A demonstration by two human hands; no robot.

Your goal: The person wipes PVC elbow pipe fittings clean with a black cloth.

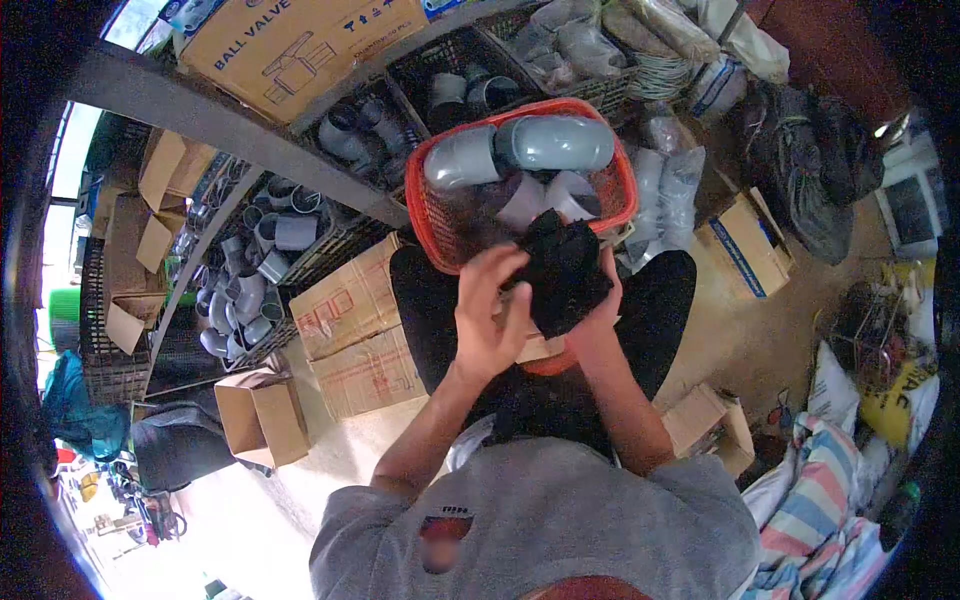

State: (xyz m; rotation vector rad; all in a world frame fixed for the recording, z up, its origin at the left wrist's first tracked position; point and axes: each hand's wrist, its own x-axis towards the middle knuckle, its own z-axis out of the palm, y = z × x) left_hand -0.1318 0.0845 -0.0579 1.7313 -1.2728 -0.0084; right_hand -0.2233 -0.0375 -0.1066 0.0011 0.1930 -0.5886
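A bunched black cloth [566,275] hangs over the front edge of a red plastic basket [628,180], held from its right side by my right hand [602,308]. That hand's fingers are partly behind the cloth. My left hand [488,312] is beside the cloth on its left, with its fingers spread and curved and the fingertips close to the fabric. In the basket lie large grey pipe elbows [556,142] and smaller grey pipe fittings [524,202] just beyond the cloth.
Black crates of grey fittings [240,300] stand at left. A flattened cardboard box [355,335] lies beside my left knee, and an open carton [262,415] sits nearer. To the right are a carton [748,243], bagged grey pipes [665,195] and a striped sack [815,500].
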